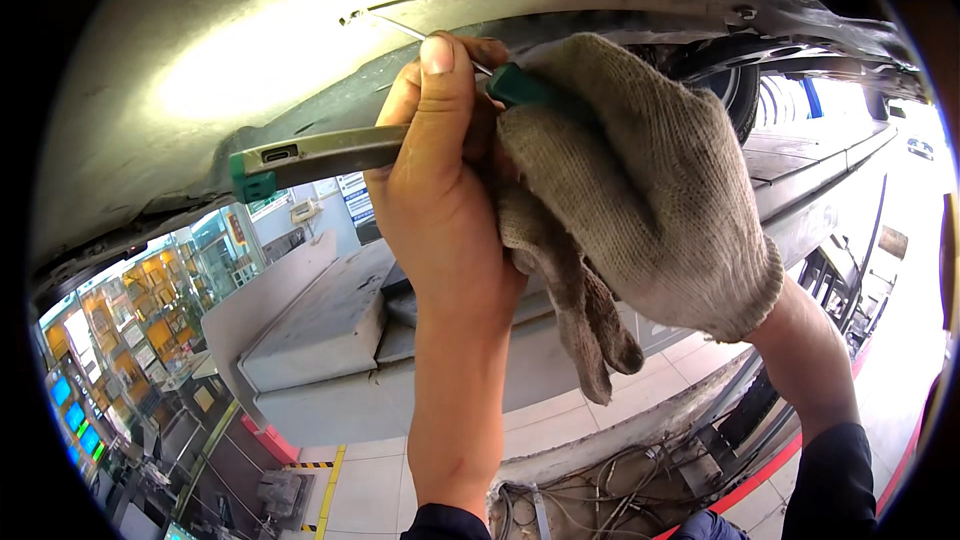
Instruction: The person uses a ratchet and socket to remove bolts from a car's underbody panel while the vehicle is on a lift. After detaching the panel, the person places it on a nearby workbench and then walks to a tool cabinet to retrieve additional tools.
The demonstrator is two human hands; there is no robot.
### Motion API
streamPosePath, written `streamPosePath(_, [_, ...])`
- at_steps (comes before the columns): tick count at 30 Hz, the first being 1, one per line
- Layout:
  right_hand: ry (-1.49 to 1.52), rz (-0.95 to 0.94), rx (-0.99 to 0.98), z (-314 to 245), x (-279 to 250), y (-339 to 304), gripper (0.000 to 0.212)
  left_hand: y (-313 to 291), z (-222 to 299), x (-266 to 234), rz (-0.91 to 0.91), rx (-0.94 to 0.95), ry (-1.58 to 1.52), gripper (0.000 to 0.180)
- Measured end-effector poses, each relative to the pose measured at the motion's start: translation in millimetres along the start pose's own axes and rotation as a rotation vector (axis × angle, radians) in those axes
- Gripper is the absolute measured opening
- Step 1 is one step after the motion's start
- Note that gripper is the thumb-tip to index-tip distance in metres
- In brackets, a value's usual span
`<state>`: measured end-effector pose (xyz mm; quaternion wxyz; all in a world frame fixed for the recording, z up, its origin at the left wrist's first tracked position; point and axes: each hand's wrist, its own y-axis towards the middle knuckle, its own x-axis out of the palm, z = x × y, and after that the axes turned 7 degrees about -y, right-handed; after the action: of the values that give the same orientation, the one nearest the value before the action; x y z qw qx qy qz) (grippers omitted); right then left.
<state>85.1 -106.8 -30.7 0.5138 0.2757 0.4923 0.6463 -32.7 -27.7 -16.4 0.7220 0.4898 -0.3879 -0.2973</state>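
Observation:
Overhead is the grey underside of a vehicle (270,15), with a bright patch of light on it. A small dark hole or clip (350,18) shows there. My bare left hand (430,160) is closed round a slim work light (330,155) with a green end; its thumb and fingertips touch the thin metal shaft of a screwdriver. In a grey knit glove, my right hand (640,180) grips the screwdriver's green handle (515,88). The shaft's tip meets the panel at or beside the hole. Limp glove fingers (585,310) dangle between my hands; whether they belong to a second glove I cannot tell.
Behind my hands stands a grey lift platform (320,315). Loose cables (600,500) lie below, near a red floor line (780,470). A wheel (738,100) and dark underbody parts are at upper right. Shelves and screens (75,415) stand at far left.

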Motion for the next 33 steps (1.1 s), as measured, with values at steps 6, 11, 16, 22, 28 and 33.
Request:
streamPosePath(6, [0.105, 0.082, -0.008, 0, 17, -4, 0.034, 0, 5, 1, 0.052, 0.030, 0.103, 0.031])
streamPosePath(11, [0.160, 0.152, -0.021, -3, 36, -9, 0.030, 9, 38, -24, -0.039, -0.074, 0.347, 0.028])
streamPosePath(16, [0.128, 0.129, -0.003, -17, 28, -10, 0.026, 8, 49, -31, -0.264, -0.060, 0.185, 0.026])
streamPosePath(22, [0.281, 0.174, 0.074, -37, 48, -20, 0.023, -3, 55, -34, -0.259, -0.076, 0.199, 0.023])
streamPosePath(28, [0.312, 0.093, 0.175, -63, 14, -15, 0.021, 2, 49, -14, -0.196, -0.060, 0.036, 0.022])
streamPosePath(33, [0.792, 0.070, 0.449, -84, 38, -14, 0.021, 0, 52, -42, -0.061, -0.128, 0.121, 0.023])
